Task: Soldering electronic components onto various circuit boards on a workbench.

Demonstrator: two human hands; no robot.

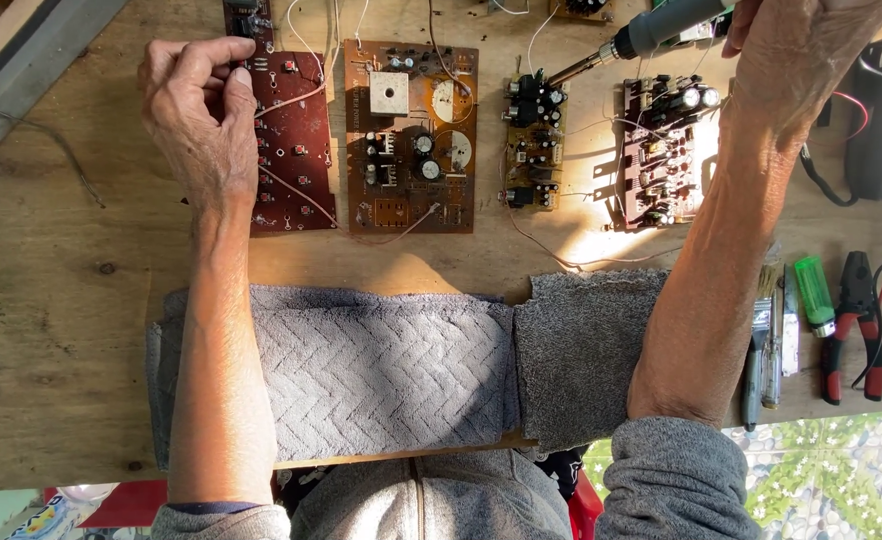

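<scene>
1. No true containers on the wooden table; the nearest thing to one is the grey towel, which lies flat along the near edge with both forearms resting across it.
2. The left hand sits at the top left corner of the dark red circuit board. Thumb and forefinger are pinched together on something small at the board's upper left edge; what it is cannot be made out.
3. The dark red board lies directly under and to the right of that pinch, touching the fingers. Thin pale wires cross its surface.
4. The right hand is closed round the handle of a soldering iron, fingers wrapped shut on it. The iron's tip points down and left from the grip.
5. The tip reaches the top of the small narrow circuit board, which lies below and left of the right hand.
6. Directly below the right hand lies another crowded circuit board in bright sunlight.
7. Between the two hands lies the larger brown circuit board, apart from both grips.
8. Right of the right forearm: a small brush, a green lighter and red-handled pliers, side by side.
</scene>
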